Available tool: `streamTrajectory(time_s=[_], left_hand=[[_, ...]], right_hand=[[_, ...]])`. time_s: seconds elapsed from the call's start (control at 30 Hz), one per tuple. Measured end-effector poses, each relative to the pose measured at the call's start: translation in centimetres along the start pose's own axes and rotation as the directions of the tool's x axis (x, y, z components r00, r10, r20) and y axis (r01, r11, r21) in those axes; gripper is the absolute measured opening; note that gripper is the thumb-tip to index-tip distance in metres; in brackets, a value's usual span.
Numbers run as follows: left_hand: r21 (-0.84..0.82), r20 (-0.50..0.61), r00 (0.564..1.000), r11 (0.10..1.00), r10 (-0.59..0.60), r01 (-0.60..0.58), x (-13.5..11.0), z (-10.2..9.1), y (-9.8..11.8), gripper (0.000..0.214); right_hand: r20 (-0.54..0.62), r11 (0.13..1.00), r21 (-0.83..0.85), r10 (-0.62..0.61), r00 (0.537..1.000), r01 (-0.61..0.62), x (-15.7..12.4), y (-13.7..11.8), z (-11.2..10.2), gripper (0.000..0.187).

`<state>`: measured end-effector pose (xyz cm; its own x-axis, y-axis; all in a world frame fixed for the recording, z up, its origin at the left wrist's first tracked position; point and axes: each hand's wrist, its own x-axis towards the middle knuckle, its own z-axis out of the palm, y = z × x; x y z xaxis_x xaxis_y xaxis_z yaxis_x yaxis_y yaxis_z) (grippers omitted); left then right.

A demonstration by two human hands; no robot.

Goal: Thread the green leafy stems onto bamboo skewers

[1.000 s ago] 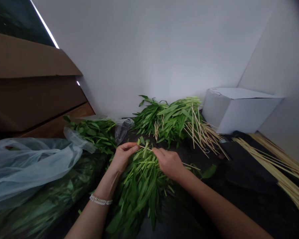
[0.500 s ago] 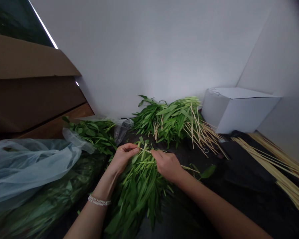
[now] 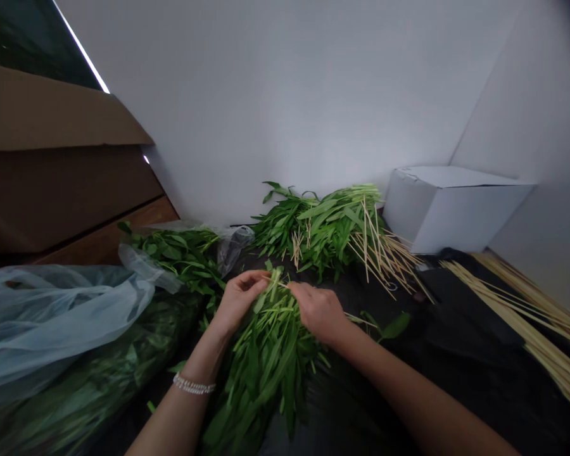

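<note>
My left hand (image 3: pixel 240 297), with a beaded bracelet at the wrist, pinches short green stalks (image 3: pixel 275 278) of a leafy vegetable that looks like water spinach. Closed around a thin bamboo skewer (image 3: pixel 356 318), my right hand (image 3: pixel 319 310) is just to the right of the stalks. The skewer's tail sticks out behind this hand, and its other end points at the stalks between the two hands. Whether it passes through them is hard to make out. Below both hands lies a loose pile of leafy greens (image 3: pixel 266 361), stems toward the fingers and leaves toward me.
Bundled greens (image 3: pixel 332 215) with many skewers (image 3: pixel 389 259) lie against the wall. A white box (image 3: pixel 456 212) stands at right, near long bamboo sticks (image 3: pixel 527 323). On the left are a plastic bag (image 3: pixel 61 316), bagged greens (image 3: pixel 123 373) and a cardboard box (image 3: pixel 61 190).
My left hand has shifted slightly to the right, closer to my right hand. The stalks between them look more bunched. My right hand has barely moved.
</note>
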<state>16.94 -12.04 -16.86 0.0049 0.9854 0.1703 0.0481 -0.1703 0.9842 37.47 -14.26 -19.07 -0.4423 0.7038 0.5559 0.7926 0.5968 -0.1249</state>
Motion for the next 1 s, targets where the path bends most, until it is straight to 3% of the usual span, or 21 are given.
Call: streamTrajectory(time_s=[0.1, 0.17, 0.23, 0.33, 0.47, 0.57, 0.67, 0.73, 0.87, 1.0], left_hand=[[0.137, -0.077, 0.989, 0.984, 0.129, -0.117, 0.2, -0.5, 0.5, 0.036], [0.191, -0.1, 0.984, 0.973, 0.149, -0.128, 0.4, -0.9, 0.5, 0.037], [0.221, -0.089, 0.991, 0.972, 0.1, -0.078, 0.4, -1.1, 0.5, 0.036], [0.257, 0.021, 1.0, 0.966, -0.01, 0.004, 0.1, -1.0, 0.5, 0.03], [0.264, 0.188, 0.978, 0.964, -0.093, 0.041, -0.2, -1.0, 0.7, 0.026], [0.316, 0.124, 0.991, 0.949, -0.053, 0.011, 0.2, -1.5, 0.2, 0.026], [0.422, 0.008, 0.995, 0.902, 0.099, -0.093, 0.9, -2.2, -0.7, 0.022], [0.481, 0.021, 0.99, 0.867, 0.14, -0.133, 1.3, -2.4, -1.3, 0.021], [0.55, 0.071, 0.989, 0.822, 0.128, -0.146, 1.4, -2.2, -2.3, 0.018], [0.679, 0.084, 0.99, 0.721, 0.11, -0.138, 1.2, -2.3, -3.0, 0.015]], right_hand=[[-0.127, 0.988, 0.086, 0.135, 0.983, -0.125, 0.3, 1.3, -0.5, 0.031], [-0.203, 0.964, 0.178, 0.233, 0.951, -0.198, 0.6, 2.2, -1.1, 0.028], [-0.255, 0.933, 0.254, 0.319, 0.913, -0.255, 0.8, 2.9, -1.7, 0.027], [-0.275, 0.896, 0.314, 0.403, 0.873, -0.314, 1.0, 3.3, -2.3, 0.027], [-0.266, 0.876, 0.348, 0.434, 0.861, -0.334, 1.0, 3.3, -2.6, 0.027], [-0.257, 0.853, 0.388, 0.465, 0.847, -0.35, 1.0, 3.4, -2.7, 0.027], [-0.265, 0.831, 0.426, 0.493, 0.829, -0.358, 1.0, 3.5, -2.7, 0.028], [-0.277, 0.836, 0.435, 0.478, 0.833, -0.335, 1.1, 3.6, -2.7, 0.028], [-0.282, 0.848, 0.423, 0.457, 0.844, -0.319, 1.1, 3.5, -2.6, 0.027], [-0.269, 0.847, 0.408, 0.468, 0.842, -0.341, 1.2, 3.2, -2.8, 0.027]])
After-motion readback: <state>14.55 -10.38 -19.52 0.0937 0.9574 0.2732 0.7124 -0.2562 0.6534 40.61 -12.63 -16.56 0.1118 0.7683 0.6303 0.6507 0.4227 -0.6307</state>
